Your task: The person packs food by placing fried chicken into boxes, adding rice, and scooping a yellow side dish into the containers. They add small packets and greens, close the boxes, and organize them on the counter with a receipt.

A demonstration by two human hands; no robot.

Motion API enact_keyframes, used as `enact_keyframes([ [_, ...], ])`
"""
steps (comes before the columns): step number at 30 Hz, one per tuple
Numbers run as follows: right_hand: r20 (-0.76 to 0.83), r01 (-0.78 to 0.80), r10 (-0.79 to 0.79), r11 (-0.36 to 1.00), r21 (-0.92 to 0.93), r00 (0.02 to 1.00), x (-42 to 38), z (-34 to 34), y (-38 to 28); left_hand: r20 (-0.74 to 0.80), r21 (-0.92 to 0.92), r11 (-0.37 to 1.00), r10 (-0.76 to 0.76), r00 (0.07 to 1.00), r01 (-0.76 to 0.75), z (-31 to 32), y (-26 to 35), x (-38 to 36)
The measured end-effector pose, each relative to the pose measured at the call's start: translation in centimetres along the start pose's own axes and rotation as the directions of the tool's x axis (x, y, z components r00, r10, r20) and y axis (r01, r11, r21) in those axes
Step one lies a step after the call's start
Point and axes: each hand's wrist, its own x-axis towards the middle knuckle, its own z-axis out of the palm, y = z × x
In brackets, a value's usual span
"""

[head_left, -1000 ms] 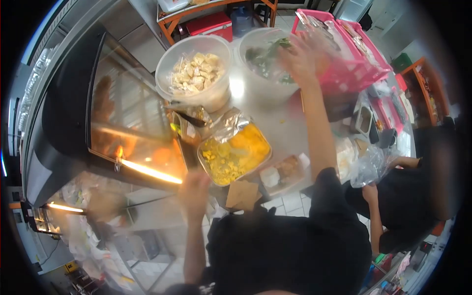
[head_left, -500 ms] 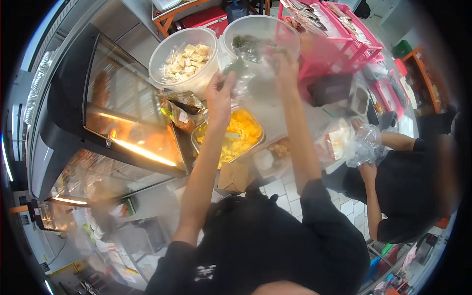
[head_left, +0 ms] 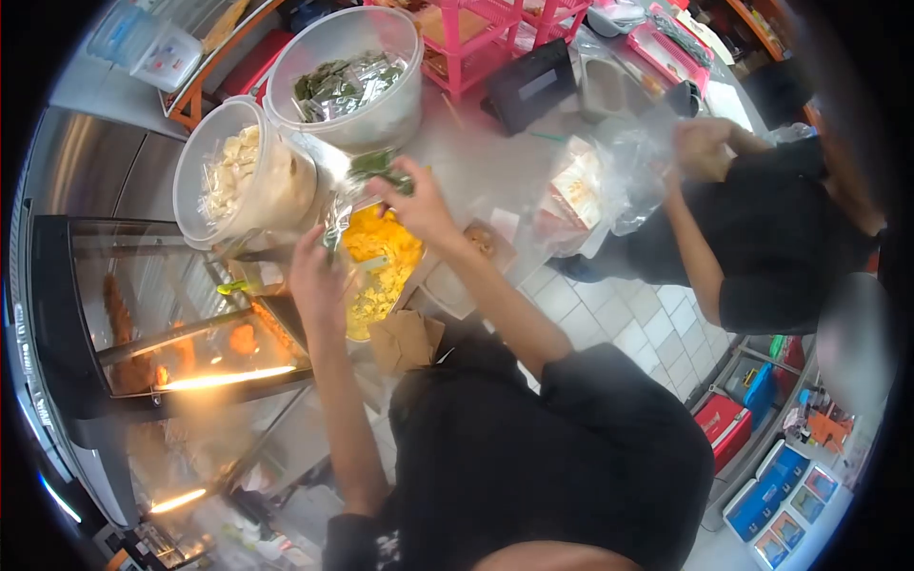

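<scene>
A small clear bag with green contents (head_left: 373, 166) is pinched in my right hand (head_left: 417, 202), above the metal tray of yellow food (head_left: 381, 238). My left hand (head_left: 316, 276) is closed on a clear, shiny bag (head_left: 335, 217) at the tray's left side; whether it joins the green one is too blurred to tell. Beyond my hands stands a round tub of green packets (head_left: 347, 90), and left of it a tub of pale bagged pieces (head_left: 228, 176). A brown paper box (head_left: 405, 340) is just below the tray.
At the left is a lit glass display case (head_left: 190, 324). A co-worker (head_left: 762, 228) at the right handles a clear plastic bag (head_left: 628, 181). Pink racks (head_left: 457, 38) and a black tablet-like object (head_left: 533, 88) stand at the back. An open food box (head_left: 457, 276) lies right of the tray.
The view has shifted right. Both hands have come back from the green tub's edge to above the yellow tray, with the clear bagging and green contents.
</scene>
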Motion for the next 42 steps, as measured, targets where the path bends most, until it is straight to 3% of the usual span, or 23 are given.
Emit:
enact_keyframes([
  [2, -0.152, 0.007, -0.025, 0.993, -0.121, 0.988, 0.0, -1.5, -0.3, 0.171, 0.103, 0.988, 0.095, 0.981, -0.113, -0.9, -1.0, -1.2],
  [3, -0.179, -0.010, -0.028, 0.978, -0.206, 0.983, -0.5, -1.9, -2.4, 0.126, 0.083, 0.989, 0.108, 0.986, -0.119, -0.7, -1.1, -1.7],
  [6, 0.110, -0.053, 0.074, 0.981, -0.186, 0.991, -4.0, -1.6, -6.8, 0.048, 0.171, 0.973, 0.147, 0.988, -0.153, -0.7, -1.4, -1.7],
  [8, 0.411, -0.182, 0.224, 0.973, -0.139, 0.884, -6.2, -1.0, -8.5, 0.035, 0.252, 0.958, 0.135, 0.990, -0.139, -0.7, -1.9, -2.2],
  [10, 0.440, -0.101, 0.165, 0.981, -0.164, 0.883, -6.8, 0.2, -6.0, 0.144, 0.003, 0.995, 0.093, 0.985, -0.095, 0.4, -1.8, -3.3],
  [11, 0.357, 0.058, 0.059, 0.950, -0.306, 0.932, -7.3, 1.0, -5.4, 0.126, -0.007, 0.995, 0.099, 0.987, -0.098, 0.1, -2.1, -3.9],
  [12, 0.290, 0.202, -0.072, 0.870, -0.449, 0.954, -7.5, 1.5, -4.8, 0.086, -0.246, 0.969, 0.041, 0.995, -0.019, -0.2, -2.3, -4.3],
  [13, 0.308, 0.206, -0.066, 0.869, -0.449, 0.949, -7.6, 1.6, -4.1, 0.062, -0.472, 0.880, -0.017, 0.998, 0.045, -0.3, -2.2, -4.8],
  [14, 0.304, 0.155, 0.002, 0.856, -0.494, 0.953, -7.6, 1.6, -3.2, 0.047, -0.479, 0.877, -0.009, 0.999, 0.031, -0.4, -2.2, -5.4],
  [16, 0.303, 0.098, 0.084, 0.837, -0.538, 0.949, -8.4, 1.6, -2.0, 0.070, -0.060, 0.977, 0.211, 0.975, -0.207, 0.6, -0.8, -7.5],
  [18, 0.361, 0.239, -0.018, 0.781, -0.577, 0.932, -9.0, 1.5, -1.6, 0.001, -0.005, 0.969, 0.248, 0.969, -0.248, -1.6, -1.5, -7.3],
  [20, 0.308, 0.154, 0.033, 0.812, -0.563, 0.951, -9.5, 0.6, -1.3, -0.039, 0.117, 0.949, 0.299, 0.953, -0.293, -4.5, -2.0, -7.1],
  [22, 0.221, -0.191, 0.198, 0.980, -0.052, 0.955, -10.7, 0.8, -2.0, -0.056, 0.049, 0.955, 0.294, 0.954, -0.291, -6.0, -1.4, -8.5],
  [23, 0.231, -0.202, 0.211, 0.977, -0.064, 0.950, -11.5, 0.9, -2.1, -0.041, 0.024, 0.969, 0.247, 0.968, -0.246, -7.1, -1.5, -8.9],
  [25, 0.385, -0.101, 0.316, 0.868, -0.485, 0.867, -13.2, 1.7, -1.9, -0.003, 0.050, 0.986, 0.160, 0.987, -0.160, -9.5, -1.7, -10.0],
  [26, 0.391, -0.100, 0.325, 0.863, -0.496, 0.861, -14.0, 2.5, -1.8, -0.016, 0.039, 0.986, 0.161, 0.987, -0.160, -10.4, -1.9, -10.7],
  [28, 0.699, 0.584, -0.019, 0.566, -0.582, 0.715, -16.0, 4.6, -2.2, -0.024, 0.121, 0.970, 0.215, 0.976, -0.211, -12.1, -1.8, -12.3],
  [30, 0.670, 0.576, -0.006, 0.519, -0.632, 0.742, -18.5, 7.2, -3.5, -0.070, 0.094, 0.974, 0.213, 0.974, -0.206, -14.4, -2.8, -13.5],
  [33, 0.687, 0.321, 0.421, 0.659, -0.680, 0.592, -21.4, 10.6, -4.4, -0.033, -0.038, 0.977, 0.209, 0.977, -0.210, -17.2, -2.4, -15.6],
  [36, 0.734, 0.515, 0.528, 0.526, -0.677, 0.427, -23.2, 12.7, -2.9, -0.002, -0.072, 0.977, 0.201, 0.980, -0.201, -19.7, -2.6, -17.9],
  [37, 0.709, 0.538, 0.546, 0.469, -0.700, 0.447, -24.1, 13.7, -2.7, 0.006, -0.069, 0.980, 0.187, 0.982, -0.186, -20.4, -2.8, -18.4],
  [41, 0.757, 0.611, 0.394, 0.446, -0.653, 0.521, -27.7, 15.6, -2.5, -0.041, -0.141, 0.973, 0.177, 0.983, -0.181, -23.2, -3.7, -19.7],
  [42, 0.780, 0.676, 0.134, 0.425, -0.602, 0.611, -29.0, 16.3, -3.3, -0.051, -0.149, 0.970, 0.187, 0.981, -0.192, -23.6, -3.2, -20.1],
])
